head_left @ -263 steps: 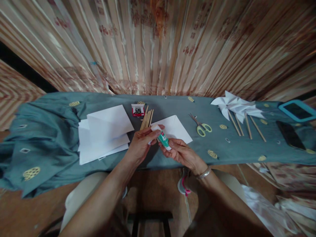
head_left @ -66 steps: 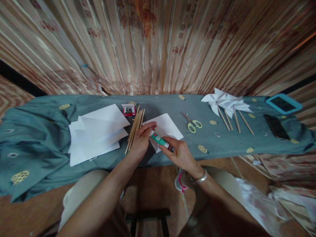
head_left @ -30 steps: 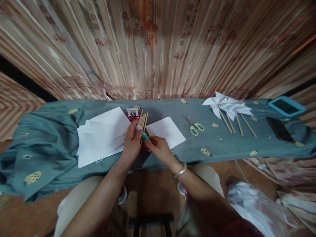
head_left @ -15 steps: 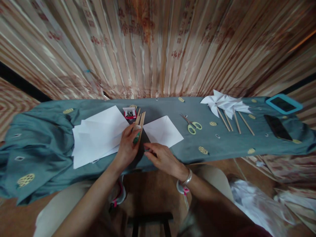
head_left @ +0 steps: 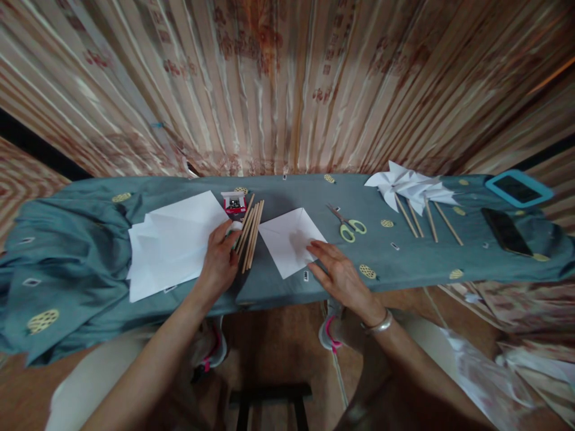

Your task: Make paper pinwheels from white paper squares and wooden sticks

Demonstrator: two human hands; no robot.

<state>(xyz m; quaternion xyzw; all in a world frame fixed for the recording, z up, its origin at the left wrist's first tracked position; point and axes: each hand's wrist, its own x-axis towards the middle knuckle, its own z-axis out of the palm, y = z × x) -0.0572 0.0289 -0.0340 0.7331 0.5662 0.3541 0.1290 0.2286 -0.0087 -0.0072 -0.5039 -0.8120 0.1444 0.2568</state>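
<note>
My left hand (head_left: 220,254) is closed around a small white-and-green object (head_left: 234,227), mostly hidden by the fingers, so its kind is unclear. Right beside it, several wooden sticks (head_left: 253,234) lie on the cloth in a loose bundle. My right hand (head_left: 339,272) is open, fingers apart, its fingertips at the right-hand corner of a square sheet of white paper (head_left: 287,239). Crease lines run across that sheet. A pair of scissors (head_left: 348,226) with yellow-green handles rests to the right of the paper.
Left of the sticks is a stack of white paper (head_left: 179,245), with a small red box (head_left: 234,202) of tiny items behind. White paper pinwheels (head_left: 411,185) on sticks, a blue-framed tablet (head_left: 518,187) and a black phone (head_left: 505,231) lie rightward on the green tablecloth (head_left: 300,190).
My right hand has moved right, from near the sticks to the square paper's right corner. The left hand has shifted slightly left, and the sticks now show in full on the cloth.
</note>
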